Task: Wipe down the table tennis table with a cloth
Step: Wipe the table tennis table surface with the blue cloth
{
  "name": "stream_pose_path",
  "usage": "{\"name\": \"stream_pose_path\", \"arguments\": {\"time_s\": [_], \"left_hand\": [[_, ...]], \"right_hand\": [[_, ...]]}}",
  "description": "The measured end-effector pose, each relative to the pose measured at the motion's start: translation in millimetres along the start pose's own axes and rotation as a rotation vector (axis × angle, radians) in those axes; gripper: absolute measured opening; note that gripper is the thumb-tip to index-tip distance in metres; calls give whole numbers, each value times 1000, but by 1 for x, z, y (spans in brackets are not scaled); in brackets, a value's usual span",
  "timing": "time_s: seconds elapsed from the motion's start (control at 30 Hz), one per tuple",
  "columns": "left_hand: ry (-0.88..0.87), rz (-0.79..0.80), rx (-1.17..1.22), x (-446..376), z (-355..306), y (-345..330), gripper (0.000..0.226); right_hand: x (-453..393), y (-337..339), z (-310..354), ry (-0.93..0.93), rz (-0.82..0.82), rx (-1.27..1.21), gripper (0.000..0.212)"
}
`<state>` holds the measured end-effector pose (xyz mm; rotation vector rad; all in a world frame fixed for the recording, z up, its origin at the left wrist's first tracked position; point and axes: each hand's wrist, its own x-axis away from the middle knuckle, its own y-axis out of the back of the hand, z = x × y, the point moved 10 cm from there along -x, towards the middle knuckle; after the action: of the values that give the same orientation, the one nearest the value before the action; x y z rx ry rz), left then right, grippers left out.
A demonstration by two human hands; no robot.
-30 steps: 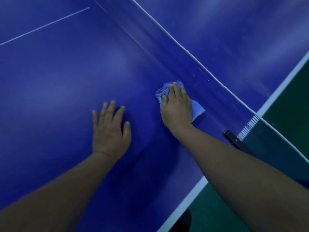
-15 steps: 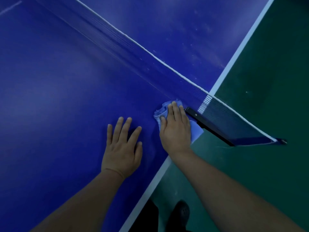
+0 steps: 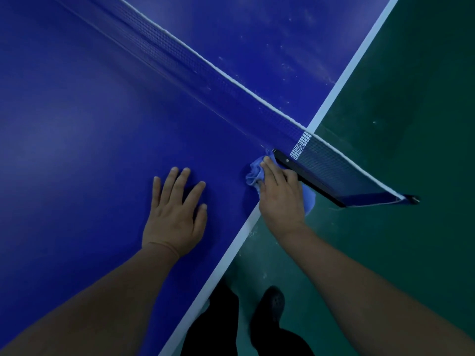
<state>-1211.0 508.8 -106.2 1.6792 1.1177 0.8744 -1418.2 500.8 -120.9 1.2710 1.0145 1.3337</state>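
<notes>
The blue table tennis table (image 3: 77, 129) fills the left and top of the view, with a white stripe along its side edge. My right hand (image 3: 281, 195) lies flat with straight fingers on a crumpled light-blue cloth (image 3: 254, 173), pressing it at the table's side edge right beside the net clamp. Part of the cloth sticks out past the edge under my palm. My left hand (image 3: 177, 209) rests flat on the table surface, fingers spread, a short way left of the cloth.
The net (image 3: 205, 75) runs diagonally from top left to the black net clamp (image 3: 308, 176), which juts beyond the table edge. White specks dot the far half of the table. Green floor (image 3: 398, 111) lies to the right; my legs and shoes (image 3: 270, 307) stand below.
My right hand has slid the cloth along the net to the table's side edge by the clamp. My left hand followed toward that edge, still flat, and the view shifted right.
</notes>
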Motion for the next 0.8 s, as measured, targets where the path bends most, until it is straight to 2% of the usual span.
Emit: {"name": "stream_pose_path", "arguments": {"time_s": [0.2, 0.23, 0.3, 0.33, 0.37, 0.47, 0.53, 0.6, 0.73, 0.8], "left_hand": [[-15, -40, 19, 2, 2, 4, 54], [-16, -42, 20, 2, 2, 4, 55], [-20, -49, 10, 2, 3, 3, 55], [-25, -51, 7, 2, 2, 3, 54], [-28, -52, 9, 2, 2, 2, 54], [-25, -48, 3, 2, 4, -1, 54], [-26, -41, 2, 3, 4, -1, 54], [-20, -39, 8, 3, 4, 0, 54], [-3, -36, 27, 4, 6, 2, 57], [47, -42, 29, 2, 4, 4, 58]], "right_hand": [[23, 18, -13, -56, -153, -58, 41], [31, 13, -23, -56, -104, -23, 38], [56, -12, -59, -156, 145, 84, 36], [71, -16, -80, -224, 197, 115, 32], [84, -12, -92, -269, 180, 83, 29], [79, 27, -66, -169, -87, -37, 26], [55, 57, -36, -85, -256, -145, 40], [22, 66, -8, -18, -244, -175, 49], [4, 16, -2, 97, 8, 78, 44], [24, 21, -20, 108, -68, 45, 30]]}}
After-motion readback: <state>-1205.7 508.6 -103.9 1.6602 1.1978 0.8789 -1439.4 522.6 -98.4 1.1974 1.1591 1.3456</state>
